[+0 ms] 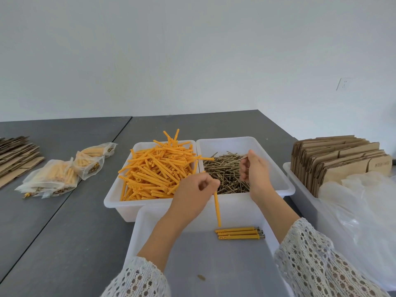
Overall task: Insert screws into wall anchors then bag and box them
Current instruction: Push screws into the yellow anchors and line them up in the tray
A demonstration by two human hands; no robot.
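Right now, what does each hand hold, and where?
Left hand pinches an anchor at its top end. Right hand pinches a screw near one end.

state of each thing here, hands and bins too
left hand: holds one orange anchor, hanging down
right hand: pinches a screw
anchor bin: heaped full
screw bin: partly full
front bin: three finished anchors lying side by side
bags: filled
cardboard boxes: flat, stacked upright

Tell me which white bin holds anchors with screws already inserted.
The near white bin, closest to the person: three finished anchors lie in it, screw heads showing. The two far bins hold only loose anchors or loose screws.
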